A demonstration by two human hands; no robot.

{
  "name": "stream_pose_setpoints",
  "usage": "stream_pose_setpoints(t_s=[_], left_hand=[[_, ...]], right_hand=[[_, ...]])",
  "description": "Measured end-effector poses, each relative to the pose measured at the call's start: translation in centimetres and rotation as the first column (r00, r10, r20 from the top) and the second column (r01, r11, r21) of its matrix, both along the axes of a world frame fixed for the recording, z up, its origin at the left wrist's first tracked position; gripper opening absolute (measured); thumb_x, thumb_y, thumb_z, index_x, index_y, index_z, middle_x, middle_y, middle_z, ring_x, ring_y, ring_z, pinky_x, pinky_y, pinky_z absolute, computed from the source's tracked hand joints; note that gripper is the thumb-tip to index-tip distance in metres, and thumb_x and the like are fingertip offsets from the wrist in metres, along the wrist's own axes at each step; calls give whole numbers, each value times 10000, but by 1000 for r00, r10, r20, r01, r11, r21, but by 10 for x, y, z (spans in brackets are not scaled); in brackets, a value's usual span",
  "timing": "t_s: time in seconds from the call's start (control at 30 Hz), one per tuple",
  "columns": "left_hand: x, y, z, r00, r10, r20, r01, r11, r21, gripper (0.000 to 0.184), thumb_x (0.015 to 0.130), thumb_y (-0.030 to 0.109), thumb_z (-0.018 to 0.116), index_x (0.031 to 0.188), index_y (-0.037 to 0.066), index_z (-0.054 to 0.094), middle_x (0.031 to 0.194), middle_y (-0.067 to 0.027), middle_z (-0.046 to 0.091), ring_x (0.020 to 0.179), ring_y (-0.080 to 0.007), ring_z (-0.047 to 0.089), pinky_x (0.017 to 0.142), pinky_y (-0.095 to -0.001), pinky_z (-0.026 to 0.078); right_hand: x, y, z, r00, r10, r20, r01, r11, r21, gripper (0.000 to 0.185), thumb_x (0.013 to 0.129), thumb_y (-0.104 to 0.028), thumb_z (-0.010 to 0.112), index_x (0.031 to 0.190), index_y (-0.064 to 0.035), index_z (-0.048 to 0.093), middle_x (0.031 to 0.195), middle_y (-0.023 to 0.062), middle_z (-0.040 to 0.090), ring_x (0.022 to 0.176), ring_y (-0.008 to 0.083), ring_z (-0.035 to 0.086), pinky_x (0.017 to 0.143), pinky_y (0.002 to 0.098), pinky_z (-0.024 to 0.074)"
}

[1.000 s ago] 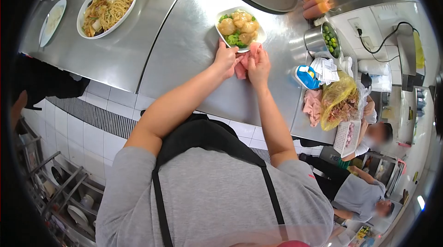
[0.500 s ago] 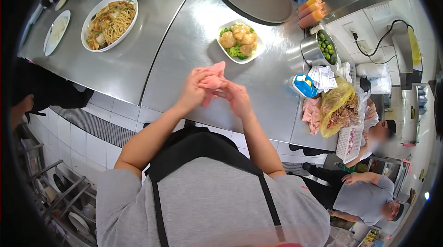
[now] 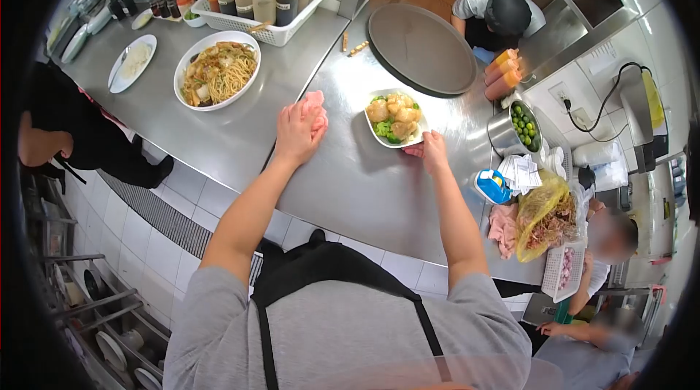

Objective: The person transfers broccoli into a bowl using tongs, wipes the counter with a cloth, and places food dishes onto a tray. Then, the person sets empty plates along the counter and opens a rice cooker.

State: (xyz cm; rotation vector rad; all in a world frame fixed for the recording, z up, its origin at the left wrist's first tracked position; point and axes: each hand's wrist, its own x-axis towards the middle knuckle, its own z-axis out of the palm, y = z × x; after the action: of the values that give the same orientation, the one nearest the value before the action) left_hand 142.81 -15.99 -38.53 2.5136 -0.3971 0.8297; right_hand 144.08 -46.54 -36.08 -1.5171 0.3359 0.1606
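My left hand (image 3: 297, 131) is closed over a crumpled pink cloth (image 3: 316, 103) that rests on the steel counter (image 3: 350, 178). At the near right corner of a small white square bowl (image 3: 397, 145), my right hand (image 3: 432, 152) grips the rim, with some fingers hidden beneath it. Glazed pale round pieces (image 3: 402, 107) and green broccoli (image 3: 385, 129) fill that bowl. To the left of my left hand stands a large white oval bowl (image 3: 206, 106) of noodles (image 3: 230, 69).
A round dark tray (image 3: 423, 47) lies beyond the bowl. White basket (image 3: 275, 34) holds sauce bottles. Rightward are orange bottles (image 3: 503, 76), a metal pot (image 3: 503, 133) of green limes, a yellow bag (image 3: 531, 222) and another pink cloth (image 3: 503, 229). Co-workers stand left, right and across.
Both hands were together on the pink cloth. They have parted: my left hand has moved the cloth down onto the counter leftward, and my right hand has taken hold of the bowl's rim.
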Motion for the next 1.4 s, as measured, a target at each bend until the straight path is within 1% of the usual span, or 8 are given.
stream_pose_setpoints(t_s=[0.33, 0.7, 0.9, 0.97, 1.07, 1.27, 1.33, 1.4], left_hand=[[2, 0, 4, 1000, 4, -8, -4, 1000, 26, 348, 719, 249, 600, 1039, 129, 533, 1116, -126, 423, 1014, -311, 403, 863, -425, 328], [8, -1, 9, 998, -2, -61, 2, 1000, -5, 324, 720, 241, 599, 1017, 124, 546, 1107, -129, 425, 1030, -317, 392, 884, -431, 315], [7, 7, -3, 999, -7, -46, 6, 1000, -30, 264, 738, 199, 571, 990, 122, 557, 1093, -125, 429, 1013, -309, 404, 873, -434, 324], [10, 7, -1, 999, -18, -43, 16, 999, -30, 257, 735, 185, 565, 983, 119, 557, 1084, -125, 430, 1006, -305, 405, 863, -434, 330], [3, 8, 3, 998, -28, -53, 29, 1000, 13, 262, 715, 181, 568, 962, 94, 555, 1066, -122, 434, 987, -300, 406, 839, -431, 344], [-46, 43, -11, 991, -132, -25, 133, 990, 37, 245, 752, 207, 544, 945, 58, 531, 1008, -125, 457, 913, -313, 435, 806, -408, 372], [-71, 83, -9, 991, -5, -135, -7, 996, -90, 269, 771, 208, 521, 984, 44, 511, 947, -133, 492, 881, -306, 462, 796, -400, 375], [-88, 127, 15, 872, 345, -348, -308, 938, 159, 311, 774, 202, 510, 1043, 49, 491, 948, -134, 514, 913, -292, 473, 801, -408, 371]], right_hand=[[146, 12, 24, 955, -147, 258, 103, 979, 177, 273, 835, -60, 309, 959, 168, 392, 837, 262, 555, 638, 364, 609, 599, 389, 554], [259, 40, -14, 844, -522, 122, 487, 842, 233, 295, 843, -61, 357, 1022, 172, 360, 863, 264, 552, 573, 352, 609, 447, 358, 551], [211, 52, -6, 858, -499, 120, 415, 812, 411, 525, 880, -376, 365, 1030, 127, 357, 916, 280, 505, 783, 342, 586, 695, 382, 531], [198, 86, -31, 930, -322, 179, 219, 875, 433, 426, 862, -340, 407, 1103, 11, 389, 845, 169, 524, 609, 216, 539, 566, 336, 496], [127, 228, 9, 910, 408, 67, -413, 887, 208, 413, 845, -326, 470, 1163, -75, 391, 894, 181, 558, 706, 250, 594, 602, 326, 499], [130, 351, -2, 793, 605, -71, -565, 774, 286, 393, 860, -184, 397, 1201, -50, 257, 980, 226, 524, 711, 318, 603, 588, 403, 537], [126, 355, -4, 795, 605, -46, -574, 775, 266, 365, 855, -147, 374, 1187, -45, 260, 981, 223, 525, 722, 315, 605, 577, 399, 545], [116, 352, -1, 808, 589, -32, -564, 787, 251, 341, 851, -110, 350, 1173, -41, 263, 982, 220, 525, 734, 312, 607, 565, 394, 552]])
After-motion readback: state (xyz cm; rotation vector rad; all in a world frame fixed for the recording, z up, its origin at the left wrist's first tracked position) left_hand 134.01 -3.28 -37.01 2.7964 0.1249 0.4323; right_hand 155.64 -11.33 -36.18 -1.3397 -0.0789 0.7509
